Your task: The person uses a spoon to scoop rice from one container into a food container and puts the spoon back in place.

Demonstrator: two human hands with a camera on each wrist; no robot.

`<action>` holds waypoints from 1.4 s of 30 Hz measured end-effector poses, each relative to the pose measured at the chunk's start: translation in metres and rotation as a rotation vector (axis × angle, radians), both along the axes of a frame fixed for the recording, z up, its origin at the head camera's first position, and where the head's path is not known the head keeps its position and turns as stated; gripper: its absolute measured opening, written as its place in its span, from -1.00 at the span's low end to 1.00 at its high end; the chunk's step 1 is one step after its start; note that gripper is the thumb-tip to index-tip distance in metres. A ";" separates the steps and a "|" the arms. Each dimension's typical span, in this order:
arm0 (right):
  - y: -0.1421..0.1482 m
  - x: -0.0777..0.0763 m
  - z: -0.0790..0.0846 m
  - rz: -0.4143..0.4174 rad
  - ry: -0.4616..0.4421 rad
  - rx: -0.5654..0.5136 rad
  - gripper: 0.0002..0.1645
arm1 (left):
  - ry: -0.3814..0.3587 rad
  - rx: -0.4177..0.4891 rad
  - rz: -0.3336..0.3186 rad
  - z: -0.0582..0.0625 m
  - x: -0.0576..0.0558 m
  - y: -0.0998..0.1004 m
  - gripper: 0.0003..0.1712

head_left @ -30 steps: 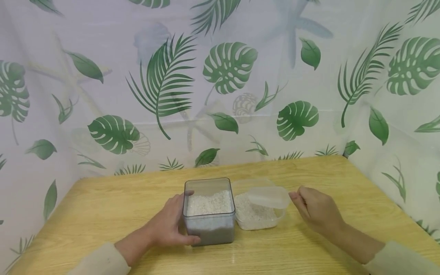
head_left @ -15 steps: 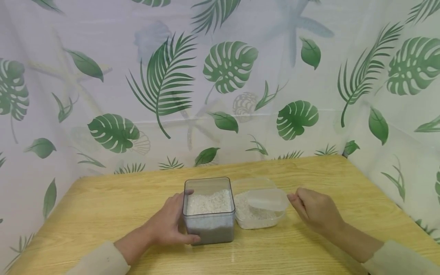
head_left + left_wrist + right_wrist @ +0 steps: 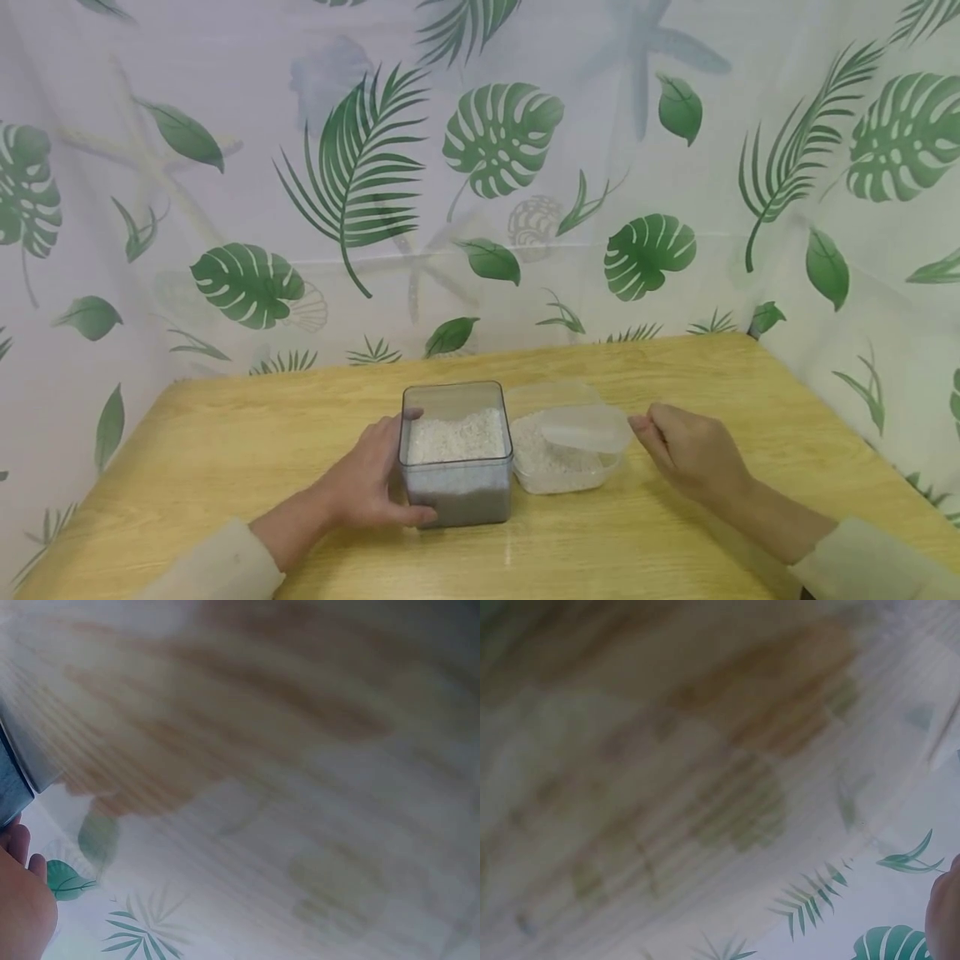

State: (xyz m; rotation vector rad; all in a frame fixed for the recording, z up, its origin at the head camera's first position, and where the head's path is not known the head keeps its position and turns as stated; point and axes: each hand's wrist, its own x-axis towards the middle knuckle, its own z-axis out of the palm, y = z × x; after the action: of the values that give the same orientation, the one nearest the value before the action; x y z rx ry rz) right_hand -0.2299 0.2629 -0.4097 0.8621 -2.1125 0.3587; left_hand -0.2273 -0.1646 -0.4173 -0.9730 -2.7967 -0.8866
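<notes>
Plastic scoop (image 3: 583, 428): hndl hidden in R grip (image 3: 696, 454).

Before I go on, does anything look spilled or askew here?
Nothing stands out: the gray bin, held by the left hand, and the clear tub both stand upright, and no spill is visible.
</notes>
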 end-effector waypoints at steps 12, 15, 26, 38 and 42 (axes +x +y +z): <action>-0.002 -0.003 -0.001 0.011 0.014 0.006 -0.39 | -0.007 -0.009 0.013 0.005 -0.002 -0.001 0.36; -0.002 -0.002 0.001 0.009 0.017 -0.002 -0.38 | 0.013 -0.014 0.012 0.005 -0.004 -0.001 0.36; -0.002 -0.002 0.007 -0.021 0.013 -0.048 -0.37 | 0.001 -0.020 0.021 0.006 -0.002 -0.001 0.38; -0.030 -0.004 0.058 -0.011 -0.006 -0.191 -0.38 | -0.010 -0.021 0.027 0.004 -0.003 -0.002 0.38; -0.044 -0.002 0.079 -0.023 -0.059 -0.140 -0.40 | -0.013 -0.022 0.019 0.003 -0.003 0.000 0.38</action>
State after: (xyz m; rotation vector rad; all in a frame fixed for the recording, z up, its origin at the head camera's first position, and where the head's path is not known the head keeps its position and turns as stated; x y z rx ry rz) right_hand -0.2314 0.2192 -0.3308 0.7537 -2.1213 0.5191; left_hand -0.2305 -0.1648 -0.4141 -0.9447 -2.8276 -0.8653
